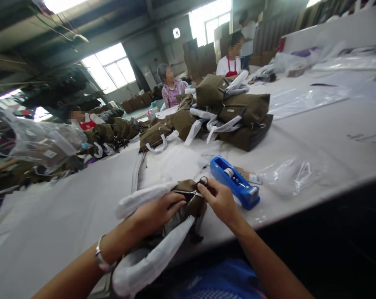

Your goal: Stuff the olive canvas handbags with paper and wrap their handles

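An olive-brown handbag (188, 187) with a metal zipper lies before me at the table's front edge, its zipped top partly open. Its two handles (163, 249) are wrapped in white padding. Between those handles, my left hand (158, 214) grips the bag at its opening, with some fingertips hidden inside. My right hand (220, 199) pinches the bag's far end, where the zipper ends beside a dark ring (203, 180). Just beyond the right hand stands a blue tape dispenser (234, 182) with a roll in it.
Wrapped-handle olive bags (246, 112) are piled across the table. Crumpled clear plastic (293, 176) and a brown tag (250, 176) lie right of the dispenser. White sheets (66, 216) cover the left side. Several people, including one person (172, 89), are beyond the bags.
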Action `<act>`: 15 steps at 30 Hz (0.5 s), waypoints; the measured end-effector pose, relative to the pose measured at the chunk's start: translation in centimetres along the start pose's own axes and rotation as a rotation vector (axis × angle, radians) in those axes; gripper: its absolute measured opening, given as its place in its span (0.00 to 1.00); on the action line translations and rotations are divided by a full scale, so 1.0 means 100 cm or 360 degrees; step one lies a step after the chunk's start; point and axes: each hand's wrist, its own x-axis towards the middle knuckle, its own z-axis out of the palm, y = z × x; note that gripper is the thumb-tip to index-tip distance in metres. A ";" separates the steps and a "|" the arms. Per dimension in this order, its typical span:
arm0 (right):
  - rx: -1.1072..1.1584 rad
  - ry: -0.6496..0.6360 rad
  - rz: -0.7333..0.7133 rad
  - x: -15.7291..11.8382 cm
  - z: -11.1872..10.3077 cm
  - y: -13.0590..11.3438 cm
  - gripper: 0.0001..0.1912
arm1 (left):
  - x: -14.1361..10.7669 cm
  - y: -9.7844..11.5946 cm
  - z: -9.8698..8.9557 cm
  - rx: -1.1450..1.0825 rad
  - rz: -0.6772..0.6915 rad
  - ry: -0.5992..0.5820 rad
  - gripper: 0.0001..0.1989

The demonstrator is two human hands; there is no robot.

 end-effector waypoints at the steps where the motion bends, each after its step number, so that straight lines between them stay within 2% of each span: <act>1: 0.0107 -0.0023 0.0073 0.001 0.001 -0.001 0.16 | 0.004 0.005 -0.003 -0.0019 0.0057 0.0025 0.08; 5: 0.0627 -0.0100 0.0393 0.004 0.009 -0.004 0.16 | 0.021 0.015 -0.005 0.0049 0.0377 0.0165 0.09; 7: 0.0773 -0.0117 0.0472 0.005 0.012 -0.004 0.16 | 0.027 0.017 -0.002 0.0203 0.0513 0.0149 0.09; 12: 0.0831 -0.0084 0.0493 0.001 0.014 0.001 0.17 | 0.034 0.026 -0.004 0.0648 0.0860 0.0024 0.11; 15: 0.0793 -0.0051 0.0465 0.000 0.014 0.002 0.18 | 0.034 0.030 -0.007 0.0813 0.0941 0.0000 0.11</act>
